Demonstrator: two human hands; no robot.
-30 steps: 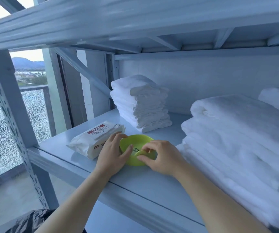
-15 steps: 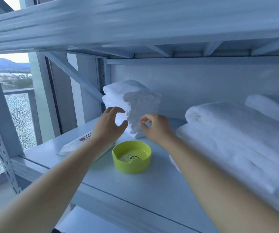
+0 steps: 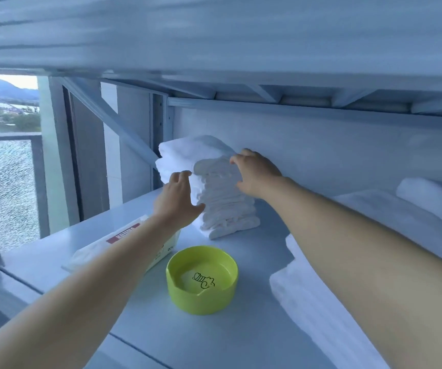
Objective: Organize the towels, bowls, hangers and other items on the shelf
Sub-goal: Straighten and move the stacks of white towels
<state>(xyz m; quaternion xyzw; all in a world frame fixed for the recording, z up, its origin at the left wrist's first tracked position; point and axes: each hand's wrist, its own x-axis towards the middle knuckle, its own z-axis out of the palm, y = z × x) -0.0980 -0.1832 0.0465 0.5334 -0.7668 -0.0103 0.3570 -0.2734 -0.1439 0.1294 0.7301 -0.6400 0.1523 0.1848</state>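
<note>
A stack of small folded white towels (image 3: 219, 198) stands at the back of the metal shelf (image 3: 227, 339). My left hand (image 3: 178, 199) is spread at the stack's left front, fingers relaxed and nothing gripped. My right hand (image 3: 254, 173) lies on the stack's upper right side, fingers loosely bent over the top towels. A lime-green bowl (image 3: 202, 279) with a small drawing inside sits free on the shelf, nearer me than the stack. Partly hidden under my left forearm, a white wipes pack (image 3: 124, 245) lies to the bowl's left.
A big pile of large white towels (image 3: 347, 302) fills the shelf's right side, with a rolled towel (image 3: 432, 198) behind. The upper shelf (image 3: 214, 35) hangs low overhead. A diagonal brace and upright post (image 3: 158, 123) stand at the back left, a window beyond.
Both hands have left the green bowl and reached back to the small towel stack. The right hand now rests on its upper side. The bowl stays where it was set.
</note>
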